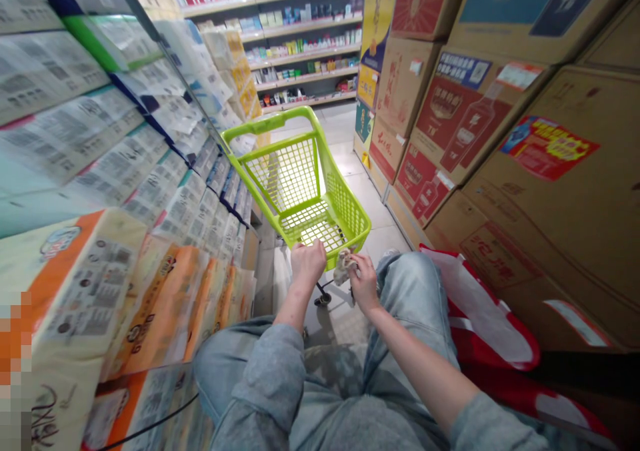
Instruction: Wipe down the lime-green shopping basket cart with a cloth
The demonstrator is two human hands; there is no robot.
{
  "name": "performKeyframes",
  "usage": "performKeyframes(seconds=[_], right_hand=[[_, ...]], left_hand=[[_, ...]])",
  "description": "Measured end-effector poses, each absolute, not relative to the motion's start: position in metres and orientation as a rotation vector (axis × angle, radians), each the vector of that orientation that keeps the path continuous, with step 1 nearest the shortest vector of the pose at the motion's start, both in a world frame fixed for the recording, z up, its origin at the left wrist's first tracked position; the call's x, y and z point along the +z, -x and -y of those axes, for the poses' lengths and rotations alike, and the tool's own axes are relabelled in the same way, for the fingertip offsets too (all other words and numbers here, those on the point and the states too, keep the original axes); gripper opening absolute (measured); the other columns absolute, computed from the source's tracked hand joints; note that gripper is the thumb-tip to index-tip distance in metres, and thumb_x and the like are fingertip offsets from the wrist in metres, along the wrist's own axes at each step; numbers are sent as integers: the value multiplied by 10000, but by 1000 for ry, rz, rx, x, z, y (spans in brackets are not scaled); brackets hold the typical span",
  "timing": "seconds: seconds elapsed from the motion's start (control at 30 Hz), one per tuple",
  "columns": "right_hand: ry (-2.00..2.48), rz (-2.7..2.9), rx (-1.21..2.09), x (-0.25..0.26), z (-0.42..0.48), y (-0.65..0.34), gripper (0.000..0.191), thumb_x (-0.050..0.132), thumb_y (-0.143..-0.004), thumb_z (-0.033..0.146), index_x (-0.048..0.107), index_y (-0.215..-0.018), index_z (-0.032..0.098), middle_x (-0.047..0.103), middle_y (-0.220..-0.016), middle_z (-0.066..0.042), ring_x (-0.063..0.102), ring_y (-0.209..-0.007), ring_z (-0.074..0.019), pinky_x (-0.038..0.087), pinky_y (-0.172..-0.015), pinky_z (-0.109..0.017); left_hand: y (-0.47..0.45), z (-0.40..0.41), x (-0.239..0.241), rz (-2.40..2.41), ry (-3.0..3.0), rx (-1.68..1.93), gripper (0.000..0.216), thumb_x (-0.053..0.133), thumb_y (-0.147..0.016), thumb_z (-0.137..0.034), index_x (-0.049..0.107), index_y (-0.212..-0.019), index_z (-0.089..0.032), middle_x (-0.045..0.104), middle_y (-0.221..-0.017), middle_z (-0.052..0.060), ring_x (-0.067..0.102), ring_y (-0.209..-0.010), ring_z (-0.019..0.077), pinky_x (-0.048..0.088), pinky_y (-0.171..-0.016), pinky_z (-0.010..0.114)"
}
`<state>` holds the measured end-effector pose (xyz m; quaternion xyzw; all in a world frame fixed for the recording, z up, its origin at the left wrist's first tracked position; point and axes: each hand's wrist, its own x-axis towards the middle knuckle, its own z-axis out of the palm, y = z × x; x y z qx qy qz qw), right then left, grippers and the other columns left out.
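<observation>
A lime-green plastic shopping cart [345, 201] stands in front of me in the aisle, its grid basket showing nothing inside. My left hand [309, 262] is closed on the cart's near rim. Just to the right, my right hand [364, 281] pinches a crumpled greyish cloth [344, 268] against the near corner of that rim. A black caster wheel [323, 299] shows beneath the basket. My knees are bent on both sides of my arms.
Stacked packs of tissue paper [150, 304] line the left side. Cardboard cartons [500, 204] rise on the right, with a red and white bag [480, 311] below them. Shelves of small goods [305, 58] close off the far end. Floor tiles [350, 158] run beyond the cart.
</observation>
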<state>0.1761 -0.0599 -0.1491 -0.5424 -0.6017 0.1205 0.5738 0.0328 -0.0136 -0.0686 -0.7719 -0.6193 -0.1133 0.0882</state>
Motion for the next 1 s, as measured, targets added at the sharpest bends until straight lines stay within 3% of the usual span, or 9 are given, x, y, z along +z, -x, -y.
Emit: performKeyframes(seconds=[0.17,0.3,0.63,1.0], right_hand=[[1404,1200,221,-149,35,-202,211,491,-877,337,628,-928,184,576,-939,-83,553,-899,-205,474,-830,-377],[1393,1152,237,-140,28,-186,203,480,-879,309,640,-887,184,534,-968,-84,531,-962,-203,452,-888,-384],[1141,1449,556,-135,73,-118,234,466,-823,117,660,-920,205,522,-1016,-85,523,-976,-192,468,-870,-328],[1525,1094,361,-176,30,-203,207,462,-791,208,606,-936,175,563,-952,-97,534,-925,-228,435,-866,-395]], left_hand=[[-33,13,-68,1860,2273,-308,416,238,-936,-264,611,-777,-171,615,-543,62,575,-541,182,320,-680,323],[-39,13,-63,1839,2316,-282,434,223,-949,-293,612,-803,-170,620,-555,60,581,-548,185,319,-688,325],[-38,16,-57,1735,2501,-356,498,171,-973,-294,626,-797,-190,682,-656,33,604,-611,146,315,-725,306],[-29,15,-60,1728,2478,-301,602,173,-975,-344,680,-686,-195,711,-685,42,598,-604,141,318,-719,319]])
